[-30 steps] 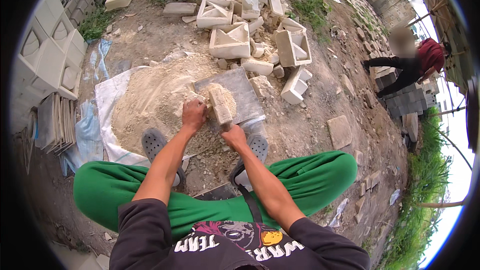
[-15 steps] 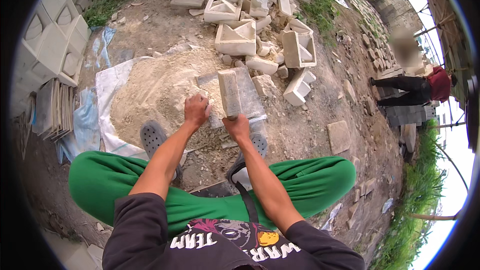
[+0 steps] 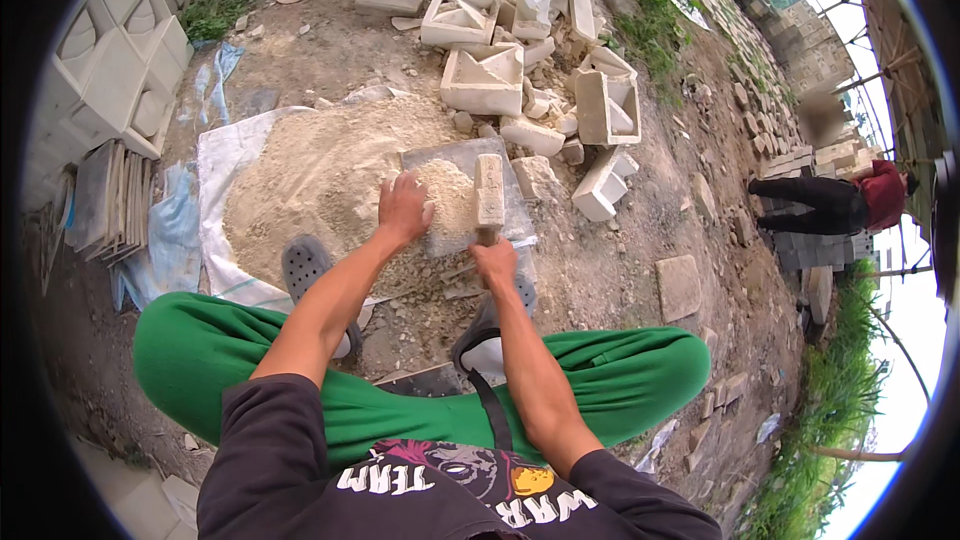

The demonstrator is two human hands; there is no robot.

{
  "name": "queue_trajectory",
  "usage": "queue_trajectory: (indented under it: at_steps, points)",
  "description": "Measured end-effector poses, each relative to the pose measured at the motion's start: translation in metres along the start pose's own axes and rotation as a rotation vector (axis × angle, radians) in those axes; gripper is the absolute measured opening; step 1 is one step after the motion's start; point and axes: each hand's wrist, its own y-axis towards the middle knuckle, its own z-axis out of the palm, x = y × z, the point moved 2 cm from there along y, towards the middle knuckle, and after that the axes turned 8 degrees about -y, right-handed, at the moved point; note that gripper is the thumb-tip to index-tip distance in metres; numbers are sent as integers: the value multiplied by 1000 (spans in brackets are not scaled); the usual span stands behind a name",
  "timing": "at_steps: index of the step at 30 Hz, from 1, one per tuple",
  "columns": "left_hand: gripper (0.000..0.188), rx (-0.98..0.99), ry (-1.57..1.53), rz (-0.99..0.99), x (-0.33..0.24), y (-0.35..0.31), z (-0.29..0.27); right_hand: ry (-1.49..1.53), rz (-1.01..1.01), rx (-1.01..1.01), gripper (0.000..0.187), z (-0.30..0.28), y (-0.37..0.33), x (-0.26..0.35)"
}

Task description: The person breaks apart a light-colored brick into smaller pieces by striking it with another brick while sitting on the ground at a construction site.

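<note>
My right hand (image 3: pixel 494 258) is wrapped round the short handle of a block-headed mallet (image 3: pixel 489 190), whose dusty, pale rectangular head points away from me. Beneath it lies a flat grey slab (image 3: pixel 463 153), with crushed cream-coloured material on its left part. My left hand (image 3: pixel 403 208) is at the slab's left edge, fingers apart, by the crushed material. Whether it touches the grit is hard to make out. A broad heap of pale crushed stone (image 3: pixel 310 165) spreads to the left over a white sheet (image 3: pixel 225 145).
Broken cream blocks (image 3: pixel 483 78) are piled beyond the slab. Moulded blocks (image 3: pixel 125 50) and upright thin boards (image 3: pixel 110 205) stand at the left. A flat stone (image 3: pixel 678 287) lies on the right. Far right, another person (image 3: pixel 835 202) bends beside stacked blocks.
The mallet has shifted right and turned, so its head shows a narrower side. My left hand has moved slightly up and right, its fingers loosening from a curled shape.
</note>
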Motion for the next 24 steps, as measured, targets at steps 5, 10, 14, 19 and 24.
queue_trajectory:
  at_steps: [5, 10, 14, 19, 24]
  points:
    - [61, 197, 137, -15, -15, 11, -2, 80, -45, -133, 43, 20, 8, -35]
    - [72, 267, 206, -75, -30, 10, 11, 139, 70, 55, 48, 27, 17, -43]
    - [75, 345, 113, -18, -37, 10, 12, 170, 122, 124, 57, 22, 17, -42]
    - [73, 189, 65, 53, -30, 5, 7, 71, 42, 40, 45, 9, 17, -29]
    - [50, 41, -30, 142, -4, -11, -2, 206, -92, 14, 35, -27, -10, 34]
